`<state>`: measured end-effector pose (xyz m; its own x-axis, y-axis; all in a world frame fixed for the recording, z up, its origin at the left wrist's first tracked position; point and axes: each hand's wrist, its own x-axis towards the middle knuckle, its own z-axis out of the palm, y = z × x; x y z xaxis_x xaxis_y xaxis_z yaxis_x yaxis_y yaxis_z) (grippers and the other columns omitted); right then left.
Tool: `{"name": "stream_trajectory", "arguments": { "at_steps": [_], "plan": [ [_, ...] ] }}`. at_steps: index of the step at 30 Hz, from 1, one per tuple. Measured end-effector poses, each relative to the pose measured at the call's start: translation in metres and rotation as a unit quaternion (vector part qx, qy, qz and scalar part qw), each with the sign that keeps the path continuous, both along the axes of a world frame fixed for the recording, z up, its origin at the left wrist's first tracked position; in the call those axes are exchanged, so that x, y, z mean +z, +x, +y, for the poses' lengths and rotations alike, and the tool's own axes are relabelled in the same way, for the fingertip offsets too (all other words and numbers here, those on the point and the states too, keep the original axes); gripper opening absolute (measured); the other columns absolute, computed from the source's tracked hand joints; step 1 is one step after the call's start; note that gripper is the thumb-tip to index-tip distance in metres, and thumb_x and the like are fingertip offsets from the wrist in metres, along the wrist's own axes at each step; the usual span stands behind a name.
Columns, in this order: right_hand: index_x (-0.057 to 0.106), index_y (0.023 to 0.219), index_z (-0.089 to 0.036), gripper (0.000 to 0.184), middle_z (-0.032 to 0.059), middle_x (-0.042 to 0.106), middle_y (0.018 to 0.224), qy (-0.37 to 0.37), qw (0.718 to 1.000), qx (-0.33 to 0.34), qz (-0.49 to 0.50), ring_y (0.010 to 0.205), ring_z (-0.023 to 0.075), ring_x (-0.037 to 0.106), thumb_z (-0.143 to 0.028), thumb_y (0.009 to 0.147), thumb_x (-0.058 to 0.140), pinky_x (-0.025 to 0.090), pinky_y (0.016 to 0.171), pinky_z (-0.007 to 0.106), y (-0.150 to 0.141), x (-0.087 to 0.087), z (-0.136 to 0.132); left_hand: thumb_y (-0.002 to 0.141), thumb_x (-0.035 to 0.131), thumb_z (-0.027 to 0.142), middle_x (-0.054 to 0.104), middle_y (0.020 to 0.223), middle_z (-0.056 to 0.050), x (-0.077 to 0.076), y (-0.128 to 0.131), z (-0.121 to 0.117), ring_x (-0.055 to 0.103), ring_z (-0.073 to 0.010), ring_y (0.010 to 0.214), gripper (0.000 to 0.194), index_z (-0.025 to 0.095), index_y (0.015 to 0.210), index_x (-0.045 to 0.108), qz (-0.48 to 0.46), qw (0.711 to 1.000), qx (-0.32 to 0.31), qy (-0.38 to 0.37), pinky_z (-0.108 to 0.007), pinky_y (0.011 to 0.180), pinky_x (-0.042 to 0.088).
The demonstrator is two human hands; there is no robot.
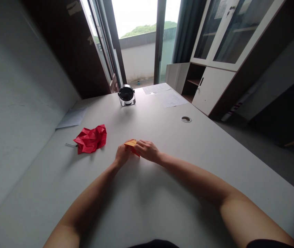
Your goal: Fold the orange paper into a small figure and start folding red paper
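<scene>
dark clothing (pixel 153 244) cut off below; left hand (pixel 122 154), right hand (pixel 147 150) pinch orange-red paper (pixel 131 143), partly hidden

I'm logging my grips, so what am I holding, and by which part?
A small folded orange-and-red paper piece: your left hand grips its left side, your right hand its right side. The exact pinch points are hidden.
</scene>
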<state>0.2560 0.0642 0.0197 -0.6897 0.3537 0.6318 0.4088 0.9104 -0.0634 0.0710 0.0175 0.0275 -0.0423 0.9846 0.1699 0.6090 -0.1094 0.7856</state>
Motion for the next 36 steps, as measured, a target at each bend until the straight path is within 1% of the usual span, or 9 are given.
{"name": "stream_trajectory", "arguments": {
  "at_steps": [4, 7, 11, 15, 19, 23, 29, 32, 36],
  "plan": [
    [0.060, 0.096, -0.021, 0.007, 0.0045, 0.067, 0.089, -0.113, 0.991, -0.062, 0.047, 0.076, 0.0153, 0.056, -0.025, 0.095, 0.053, 0.036, 0.065, 0.025, -0.001, -0.004, 0.001, 0.095, 0.045, 0.029, 0.077, 0.103, -0.003, -0.002, -0.002, 0.000, 0.069, -0.0192, 0.084, 0.041, 0.023, 0.130, 0.065, 0.009, 1.000, -0.009, 0.012, -0.030, 0.080, 0.053],
    [0.060, 0.102, -0.023, 0.012, 0.0017, 0.070, 0.087, -0.208, 0.967, -0.102, 0.100, 0.071, 0.0144, 0.059, -0.024, 0.090, 0.057, 0.037, 0.064, 0.023, -0.001, -0.004, 0.004, 0.095, 0.045, 0.030, 0.076, 0.106, -0.004, -0.001, -0.002, 0.000, 0.070, -0.0209, 0.086, 0.043, 0.024, 0.135, 0.061, 0.034, 0.999, -0.019, 0.022, -0.032, 0.081, 0.054],
    [0.063, 0.102, -0.026, 0.014, -0.0013, 0.071, 0.081, -0.294, 0.938, -0.112, 0.144, 0.065, 0.0138, 0.062, -0.026, 0.091, 0.054, 0.040, 0.064, 0.023, -0.001, -0.003, 0.008, 0.095, 0.046, 0.027, 0.072, 0.121, -0.004, 0.000, -0.001, 0.001, 0.070, -0.0219, 0.097, 0.042, 0.027, 0.134, 0.061, 0.025, 0.998, -0.019, 0.051, -0.034, 0.088, 0.054],
    [0.064, 0.102, -0.027, 0.016, -0.0016, 0.074, 0.086, -0.341, 0.916, -0.106, 0.181, 0.068, 0.0141, 0.064, -0.027, 0.090, 0.054, 0.043, 0.064, 0.023, 0.000, -0.004, 0.010, 0.094, 0.049, 0.026, 0.074, 0.117, -0.003, -0.002, 0.001, 0.002, 0.070, -0.0193, 0.090, 0.041, 0.027, 0.133, 0.062, 0.000, 0.999, -0.017, 0.050, -0.032, 0.083, 0.055],
    [0.064, 0.097, -0.024, 0.015, -0.0027, 0.072, 0.079, -0.355, 0.905, -0.120, 0.201, 0.064, 0.0128, 0.060, -0.023, 0.084, 0.058, 0.040, 0.061, 0.023, 0.002, -0.006, 0.013, 0.091, 0.051, 0.022, 0.074, 0.115, -0.003, -0.003, 0.003, 0.000, 0.071, -0.0178, 0.090, 0.043, 0.027, 0.132, 0.063, -0.016, 0.998, -0.041, 0.047, -0.029, 0.079, 0.056],
    [0.060, 0.086, -0.022, 0.007, -0.0044, 0.063, 0.068, -0.333, 0.907, -0.146, 0.211, 0.058, 0.0108, 0.051, -0.023, 0.079, 0.058, 0.034, 0.056, 0.021, 0.003, -0.006, 0.013, 0.091, 0.054, 0.026, 0.075, 0.112, -0.004, -0.001, 0.005, -0.003, 0.073, -0.0184, 0.088, 0.038, 0.027, 0.128, 0.064, -0.015, 0.997, -0.068, 0.044, -0.027, 0.071, 0.056],
    [0.053, 0.079, -0.022, 0.005, -0.0066, 0.052, 0.059, -0.302, 0.916, -0.173, 0.200, 0.053, 0.0099, 0.038, -0.027, 0.079, 0.057, 0.027, 0.053, 0.022, 0.002, -0.003, 0.011, 0.092, 0.058, 0.030, 0.077, 0.102, -0.003, 0.000, 0.006, -0.005, 0.073, -0.0180, 0.085, 0.023, 0.026, 0.113, 0.067, 0.021, 0.995, -0.070, 0.073, -0.030, 0.076, 0.057],
    [0.054, 0.081, -0.023, 0.002, -0.0062, 0.053, 0.060, -0.299, 0.915, -0.177, 0.207, 0.054, 0.0101, 0.038, -0.024, 0.079, 0.054, 0.027, 0.053, 0.022, 0.002, -0.003, 0.009, 0.091, 0.059, 0.029, 0.077, 0.097, -0.001, -0.001, 0.006, -0.006, 0.073, -0.0178, 0.084, 0.020, 0.026, 0.109, 0.067, 0.044, 0.993, -0.073, 0.082, -0.031, 0.077, 0.057],
    [0.060, 0.089, -0.023, 0.013, -0.0047, 0.061, 0.068, -0.303, 0.912, -0.166, 0.219, 0.057, 0.0108, 0.046, -0.019, 0.079, 0.053, 0.032, 0.056, 0.021, 0.002, -0.002, 0.009, 0.091, 0.059, 0.029, 0.076, 0.096, -0.001, 0.000, 0.006, -0.007, 0.073, -0.0165, 0.083, 0.020, 0.026, 0.109, 0.066, 0.045, 0.992, -0.074, 0.094, -0.027, 0.072, 0.056]
  ]
}}
